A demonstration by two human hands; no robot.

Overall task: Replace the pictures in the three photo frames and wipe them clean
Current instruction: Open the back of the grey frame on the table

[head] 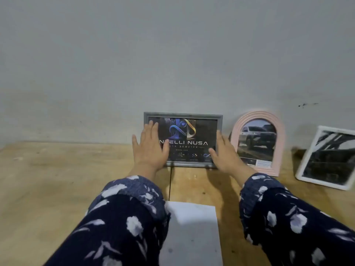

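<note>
A grey frame (183, 140) stands upright at the back of a wooden table (57, 179), against a pale wall (172, 54), and holds a dark picture with a coloured logo and the words "NUSA" and "SERVICE" legible on it. The left hand (150, 146) lies over the frame's left part with its fingers straight and spread, flat in front of the glass; whether the palm presses the glass or only hovers just before it cannot be told. The right hand (222, 154) is at the frame's right edge, fingers extended and relaxed, thumb toward the picture, touching or nearly touching the lower right corner. Neither hand curls round anything. Both arms wear dark blue sleeves (124, 217) with a pale floral print. Just to the right of the grey frame stands a pink arched frame (258, 143) showing a light-coloured car, also against the wall. Farther right, a white frame (326, 158) leans tilted, holding a black-and-white picture too blurred to read, partly cut off by the edge of the view. On the table near the person, between the forearms, lies a white sheet (192, 231), flat, its blank side up.
</note>
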